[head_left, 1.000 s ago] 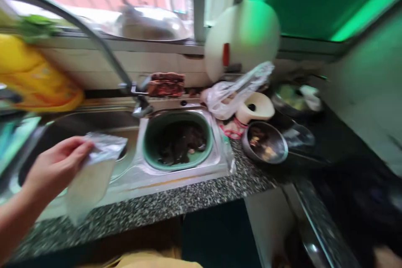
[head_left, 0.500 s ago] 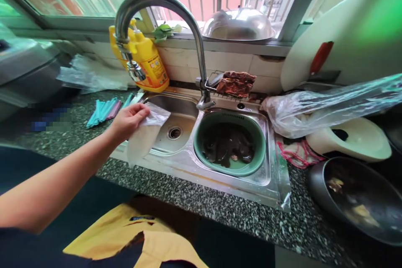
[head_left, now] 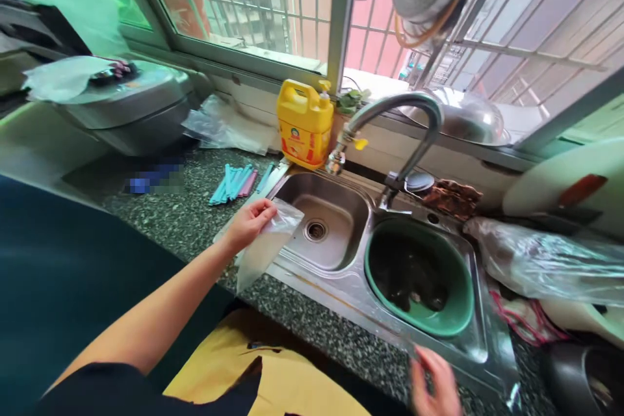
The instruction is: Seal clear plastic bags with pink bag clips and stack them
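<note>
My left hand (head_left: 249,223) pinches the top of a small clear plastic bag (head_left: 267,244), which hangs over the front left rim of the steel sink (head_left: 325,231). My right hand (head_left: 436,387) is low at the counter's front edge below the green basin (head_left: 458,312); it is blurred, its fingers look spread, and it holds nothing that I can see. The green basin sits in the right sink bowl with dark things in water. The curved tap (head_left: 400,117) arches over the left bowl.
A yellow detergent jug (head_left: 304,122) stands behind the sink. Teal and pink sticks (head_left: 234,182) lie on the speckled counter (head_left: 195,227). A large clear bag (head_left: 546,262), a red-and-white cloth and a dark bowl (head_left: 585,379) crowd the right side. A steel cooker (head_left: 127,104) sits far left.
The view has swung left and up. My left hand keeps the bag over the sink's front rim. My right hand has come into sight at the counter's front edge.
</note>
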{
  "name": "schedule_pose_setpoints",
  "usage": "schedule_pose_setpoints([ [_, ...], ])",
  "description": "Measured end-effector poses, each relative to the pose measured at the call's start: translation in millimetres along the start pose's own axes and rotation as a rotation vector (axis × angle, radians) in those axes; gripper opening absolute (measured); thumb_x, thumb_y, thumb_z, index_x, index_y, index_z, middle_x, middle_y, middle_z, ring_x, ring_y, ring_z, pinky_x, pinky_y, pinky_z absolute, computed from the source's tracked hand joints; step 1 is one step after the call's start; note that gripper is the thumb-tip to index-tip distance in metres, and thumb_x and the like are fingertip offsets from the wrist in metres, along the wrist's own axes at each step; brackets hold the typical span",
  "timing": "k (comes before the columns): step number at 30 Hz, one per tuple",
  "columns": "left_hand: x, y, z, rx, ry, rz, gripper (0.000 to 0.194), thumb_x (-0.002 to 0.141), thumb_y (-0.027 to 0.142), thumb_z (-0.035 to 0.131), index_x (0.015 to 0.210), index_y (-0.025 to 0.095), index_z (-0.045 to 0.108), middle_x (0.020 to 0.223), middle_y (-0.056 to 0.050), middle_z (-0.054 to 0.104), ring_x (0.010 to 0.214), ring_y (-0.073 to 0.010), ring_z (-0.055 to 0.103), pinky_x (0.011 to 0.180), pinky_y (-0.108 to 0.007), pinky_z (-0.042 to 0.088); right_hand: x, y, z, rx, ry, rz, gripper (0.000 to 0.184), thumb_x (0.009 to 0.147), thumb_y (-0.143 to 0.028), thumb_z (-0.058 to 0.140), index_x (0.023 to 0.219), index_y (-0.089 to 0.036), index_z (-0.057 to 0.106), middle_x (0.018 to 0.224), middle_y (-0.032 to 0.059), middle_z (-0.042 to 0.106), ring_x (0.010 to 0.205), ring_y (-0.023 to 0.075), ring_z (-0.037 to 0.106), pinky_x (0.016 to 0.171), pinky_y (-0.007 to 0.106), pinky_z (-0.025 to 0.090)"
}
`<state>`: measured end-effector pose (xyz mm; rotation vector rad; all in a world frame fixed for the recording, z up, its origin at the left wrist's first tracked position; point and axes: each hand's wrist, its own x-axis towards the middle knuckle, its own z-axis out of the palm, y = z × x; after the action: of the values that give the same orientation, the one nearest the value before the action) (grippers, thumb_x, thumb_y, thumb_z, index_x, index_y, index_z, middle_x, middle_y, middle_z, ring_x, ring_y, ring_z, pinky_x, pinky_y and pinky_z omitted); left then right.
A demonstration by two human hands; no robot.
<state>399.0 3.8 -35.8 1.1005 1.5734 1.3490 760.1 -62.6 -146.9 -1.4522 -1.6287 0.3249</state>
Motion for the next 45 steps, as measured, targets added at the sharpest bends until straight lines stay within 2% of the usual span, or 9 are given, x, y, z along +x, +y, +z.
schedule_pose_setpoints([
  [4,24,-12,-66.7,-0.086,-0.014,-0.018,0.034,0.064,0.046,0.068,0.062,0.017,0.052,0.048,0.007,0.039,0.041,-0.0058,0.031,0.04,-0.019,0.022,22,-105,107,0.283,-0.323,-0.213,0.017,0.087,-0.036,0.055,0.096,-0.026,0.065,0.087,0.0047,0.066,0.076,0.0178,0.063,0.068,0.033,0.055],
  [9,62,-17,-151.9,-0.144,-0.132,-0.047,0.035,0.066,0.049,0.066,0.063,0.017,0.052,0.048,0.007,0.039,0.042,-0.0059,0.031,0.041,-0.018,0.023,83,-249,245,0.756,-0.476,0.166,0.045,0.076,-0.049,0.065,0.109,-0.02,0.059,0.097,0.0086,0.065,0.08,0.0177,0.061,0.069,0.029,0.051],
  [15,96,-19,-234.1,-0.128,-0.259,-0.02,0.037,0.07,0.051,0.063,0.064,0.016,0.054,0.051,0.005,0.043,0.047,-0.0072,0.036,0.046,-0.019,0.029,102,-337,326,0.88,-0.473,0.453,0.032,0.064,-0.046,0.073,0.077,-0.019,0.062,0.068,-0.0008,0.059,0.061,0.0117,0.052,0.061,0.024,0.043],
  [23,128,-44,-287.1,-0.198,-0.413,-0.1,0.058,0.055,0.054,0.075,0.096,0.015,0.062,0.089,-0.007,0.068,0.08,-0.0208,0.062,0.074,-0.03,0.047,111,-380,367,0.843,-0.346,0.44,0.028,0.067,-0.044,0.069,0.065,-0.019,0.055,0.059,-0.0037,0.051,0.056,0.0106,0.046,0.058,0.024,0.04],
  [27,131,-75,-297.1,-0.041,-0.484,-0.215,0.042,0.059,0.053,0.071,0.077,0.015,0.065,0.075,-0.005,0.068,0.071,-0.0195,0.06,0.07,-0.031,0.047,121,-379,379,0.843,-0.288,0.449,0.028,0.065,-0.043,0.071,0.065,-0.019,0.056,0.06,-0.0038,0.051,0.057,0.0104,0.046,0.059,0.025,0.04],
  [32,127,-100,-305.0,-0.086,-0.474,-0.267,0.038,0.064,0.054,0.066,0.065,0.016,0.061,0.063,-0.002,0.062,0.062,-0.0164,0.056,0.063,-0.029,0.045,126,-377,395,0.795,-0.262,0.446,0.027,0.064,-0.042,0.072,0.065,-0.02,0.057,0.061,-0.0035,0.053,0.058,0.0107,0.047,0.06,0.025,0.042],
  [37,148,-88,-309.6,-0.248,-0.424,-0.187,0.063,0.057,0.052,0.076,0.107,0.016,0.059,0.1,-0.01,0.067,0.094,-0.0242,0.061,0.085,-0.034,0.045,122,-387,405,0.801,-0.34,0.457,0.028,0.064,-0.043,0.072,0.065,-0.02,0.057,0.062,-0.0033,0.054,0.058,0.0106,0.048,0.059,0.025,0.042],
  [39,162,-76,-309.2,-0.323,-0.408,-0.161,0.073,0.056,0.053,0.077,0.115,0.016,0.055,0.1,-0.01,0.066,0.093,-0.0242,0.061,0.083,-0.033,0.046,121,-392,406,0.805,-0.391,0.461,0.028,0.064,-0.043,0.072,0.064,-0.019,0.057,0.061,-0.0033,0.055,0.058,0.0105,0.048,0.059,0.024,0.042],
  [45,174,-52,-303.0,-0.337,-0.335,-0.127,0.048,0.057,0.042,0.078,0.093,0.015,0.063,0.082,-0.004,0.066,0.077,-0.0164,0.06,0.074,-0.028,0.047,117,-396,401,0.758,-0.412,0.453,0.028,0.066,-0.044,0.07,0.066,-0.02,0.056,0.061,-0.0033,0.054,0.057,0.0108,0.049,0.058,0.025,0.042],
])
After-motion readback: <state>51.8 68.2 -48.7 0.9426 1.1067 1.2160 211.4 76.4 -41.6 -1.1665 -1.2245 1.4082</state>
